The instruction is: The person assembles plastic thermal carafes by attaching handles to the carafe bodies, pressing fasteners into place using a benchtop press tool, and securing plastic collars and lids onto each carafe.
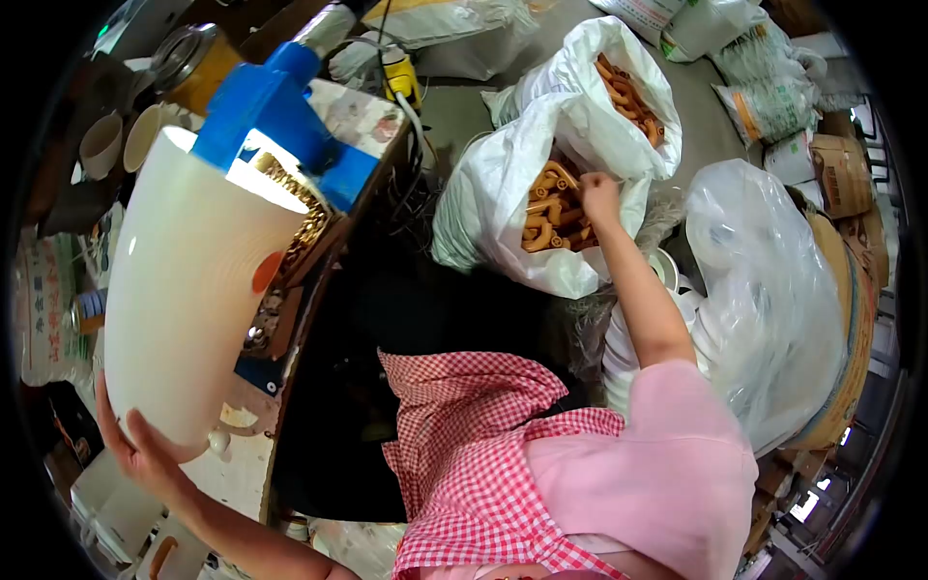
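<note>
The tall white vessel point(184, 300) is cupped at its rounded lower end by the left hand point(145, 454), the fingers spread and curved against the wall. Above that hand, the open mouth is seen lying against the blue machine point(266, 106). The vessel looks smooth, stiff and rather bulky, probably slippery under bare skin and easily scratched or cracked; it is best supported under the lower end and steadied along the wall. Farther out, the right hand point(599, 198) is held with curled fingers at the brown curved pieces point(546, 208) in the white sack point(483, 203); whether one is pinched cannot be told. The pieces seem light, hard and tangled, best taken by a free end. Beyond that hand, more are held in the second sack point(570, 58).
</note>
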The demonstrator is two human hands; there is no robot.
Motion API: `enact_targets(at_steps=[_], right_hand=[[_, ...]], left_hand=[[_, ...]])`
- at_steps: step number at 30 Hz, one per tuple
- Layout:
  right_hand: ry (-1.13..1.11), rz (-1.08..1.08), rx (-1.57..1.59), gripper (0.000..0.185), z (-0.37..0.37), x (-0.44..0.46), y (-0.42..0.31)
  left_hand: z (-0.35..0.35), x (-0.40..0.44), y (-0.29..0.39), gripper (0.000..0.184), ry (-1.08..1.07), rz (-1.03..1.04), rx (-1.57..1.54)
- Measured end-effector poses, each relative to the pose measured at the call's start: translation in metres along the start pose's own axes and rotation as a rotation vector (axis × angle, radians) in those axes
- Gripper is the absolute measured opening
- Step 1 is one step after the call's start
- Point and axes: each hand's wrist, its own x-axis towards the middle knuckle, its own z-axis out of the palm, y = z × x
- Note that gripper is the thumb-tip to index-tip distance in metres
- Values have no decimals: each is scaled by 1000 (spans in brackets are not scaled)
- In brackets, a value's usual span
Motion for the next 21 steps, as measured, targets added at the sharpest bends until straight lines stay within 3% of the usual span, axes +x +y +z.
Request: enact_targets(at_steps=[1,3,5,7,11,12,13,15,16,17,19,21], right_hand=[[3,-1,3,26,12,14,14],[-139,-21,-456,35,42,32,33],[-207,35,-463,46,65,56,37],[-320,209,-702,54,62,48,25],[-429,360,-700,71,48,43,18],[-416,306,-707,82,49,46,28],[-470,208,-739,82,68,65,64],[-338,154,-373,67,67,58,77],[-345,167,-385,67,65,48,84],[-187,173,-118,60,63,47,85],[127,-96,98,47,19,8,7],[180,-397,122,40,-24,-31,-58]], left_hand=[[2,-1,4,51,10,-26,-18],[1,-4,8,52,13,-85,5],[-1,-5,10,53,8,-101,4],[-6,-3,14,54,-36,-122,8],[0,-5,14,55,8,-108,15],[0,-6,13,55,28,-106,12],[0,-6,13,55,44,-106,11],[0,-6,14,55,14,-91,36],[2,-6,18,56,35,-132,28],[0,-5,14,56,26,-131,15],[-2,-1,4,55,-1,-77,-25],[2,1,10,53,2,-45,-31]])
